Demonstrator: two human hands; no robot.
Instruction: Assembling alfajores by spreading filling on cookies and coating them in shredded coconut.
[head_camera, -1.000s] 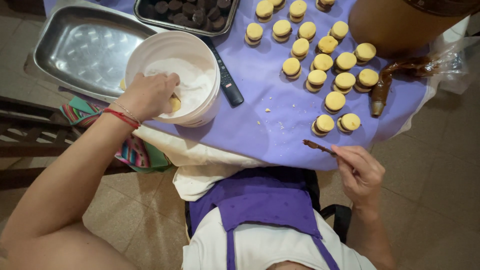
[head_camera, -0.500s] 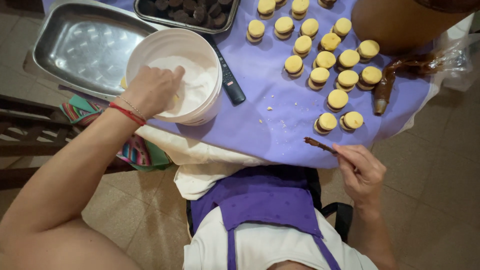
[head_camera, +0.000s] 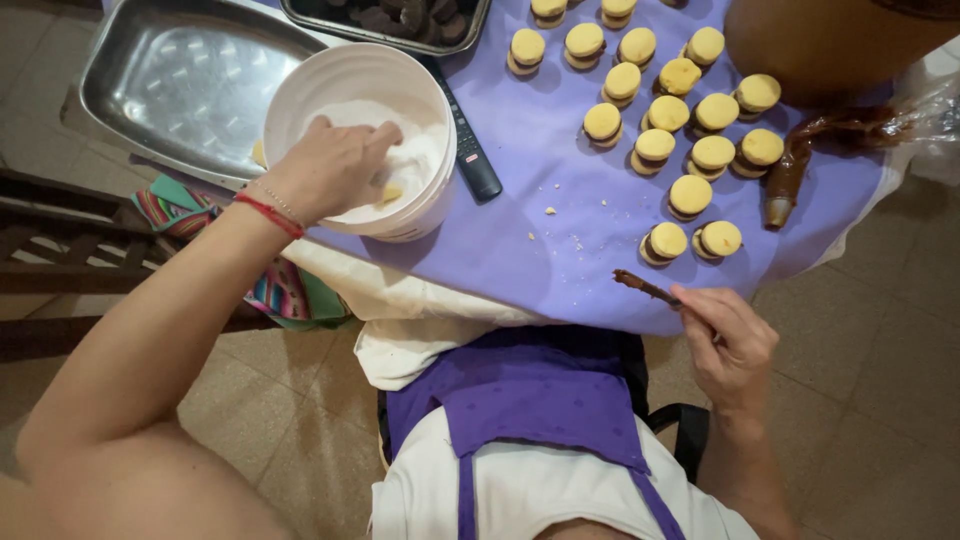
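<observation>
My left hand (head_camera: 335, 165) reaches down into a white plastic bucket (head_camera: 300, 85) with pale biscuits at its bottom; the fingers close around one yellow biscuit (head_camera: 390, 192). A red thread bracelet circles that wrist. My right hand (head_camera: 730, 335) rests at the near table edge and grips a small knife (head_camera: 645, 288) whose blade is coated in brown filling. Several filled sandwich biscuits (head_camera: 668, 240) with yellow tops lie in rows on the purple cloth (head_camera: 560, 160) ahead of the knife.
A steel tray (head_camera: 170, 80) lies left of the bucket, a dark tray of chocolate pieces (head_camera: 400, 20) behind it. A black remote (head_camera: 470, 150) rests beside the bucket. A piping bag of brown filling (head_camera: 800, 165) and a big brown pot (head_camera: 820, 40) are at right. A wooden chair stands at left.
My left hand has pushed deeper and rightward inside the bucket, fingers closing on a biscuit. My right hand with the knife has hardly moved.
</observation>
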